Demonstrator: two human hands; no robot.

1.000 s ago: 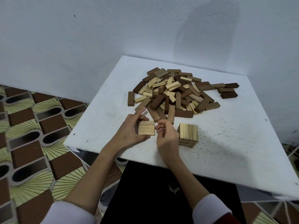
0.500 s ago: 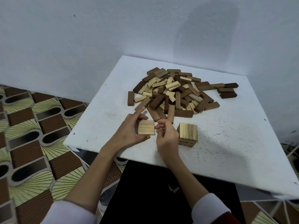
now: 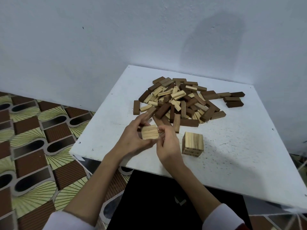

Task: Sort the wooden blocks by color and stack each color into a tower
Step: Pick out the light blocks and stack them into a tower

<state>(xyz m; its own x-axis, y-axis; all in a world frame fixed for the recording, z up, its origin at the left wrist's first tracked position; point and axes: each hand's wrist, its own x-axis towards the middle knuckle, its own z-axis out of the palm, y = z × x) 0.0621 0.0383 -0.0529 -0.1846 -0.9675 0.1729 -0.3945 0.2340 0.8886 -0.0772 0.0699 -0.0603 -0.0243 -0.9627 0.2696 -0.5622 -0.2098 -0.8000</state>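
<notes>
left hand (image 3: 132, 138) and right hand (image 3: 167, 143) both pinch small light block bundle (image 3: 150, 134), fingers curled on it, above white table (image 3: 232, 155). light tower (image 3: 192, 144) just right. mixed pile (image 3: 181, 102) behind.

We see big pile of wooden blocks (image 3: 181, 102) at back of white table (image 3: 232, 155), light and dark ones mixed, lying all ways. Few dark blocks (image 3: 234, 99) lie apart at pile's right end. Small light tower (image 3: 192, 143) stands upright near front, apart from pile. Flat bunch of light blocks (image 3: 150, 132) side by side, held between two hands, left of tower.
</notes>
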